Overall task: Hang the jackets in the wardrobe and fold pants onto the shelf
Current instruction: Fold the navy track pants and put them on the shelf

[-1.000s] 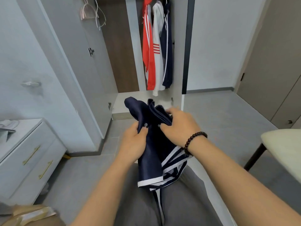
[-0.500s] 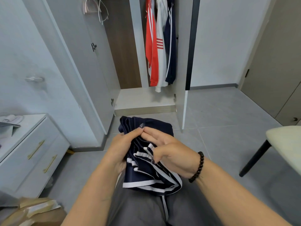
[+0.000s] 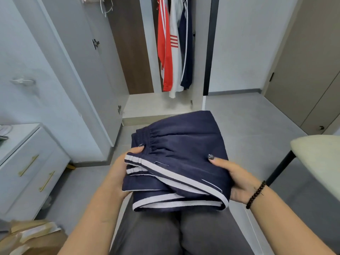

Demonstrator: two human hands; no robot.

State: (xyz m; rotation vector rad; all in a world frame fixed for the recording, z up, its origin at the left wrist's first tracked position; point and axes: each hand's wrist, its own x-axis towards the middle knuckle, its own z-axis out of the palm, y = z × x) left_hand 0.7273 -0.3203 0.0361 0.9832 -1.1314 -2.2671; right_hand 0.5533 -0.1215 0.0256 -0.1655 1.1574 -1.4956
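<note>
Though folded, pants between hands.

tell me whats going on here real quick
A person is holding a folded pair of navy pants with white side stripes over their lap, the left hand gripping one edge and the right hand the other. Ahead, the wardrobe stands open with a red jacket, a white jacket and a navy jacket already hanging. The pants are not yet on the light shelf below them.
</note>
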